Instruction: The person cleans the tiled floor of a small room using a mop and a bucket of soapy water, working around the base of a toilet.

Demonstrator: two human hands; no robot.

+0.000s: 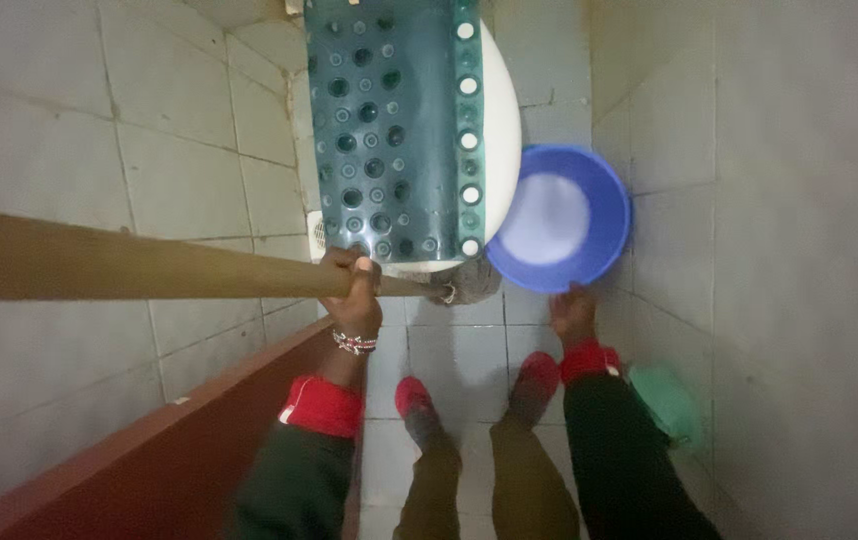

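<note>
I have a long wooden handle (pixel 149 268) in my left hand (pixel 354 300), my fingers (pixel 361 272) clenched round it near its lower end. It runs in from the left edge and points down toward the foot of a white basin (pixel 502 120) draped with a dark green rubber mat (pixel 394 125) full of round holes. My right hand (pixel 572 312) is low beside a blue plastic bowl (pixel 564 215) that sits on the tiled floor (pixel 459 345) just to the right of the basin; my fingertips seem to be at its near rim, but I cannot tell whether they are gripping it or only resting there.

The floor tiles look shiny and may be wet, so I judge a slip the nearest risk, with my red shoes (pixel 414 400) planted close together in a narrow space. The handle is long and the walls are close, so swinging it could knock the bowl over or catch the mat and drag it off the basin. If the bowl holds water, a nudge from my right hand could spill it across the tiles.

The working end of the handle is hidden behind my left hand and the basin's edge, so I cannot say what is fixed to it. A greyish lump (pixel 464 285) at the basin's foot is too blurred to name. Something green (pixel 667 400) lies by my right leg, half covered by my sleeve. The bowl's pale inside could be water or bare plastic; I cannot tell. A reddish-brown board (pixel 149 450) crosses the lower left.
</note>
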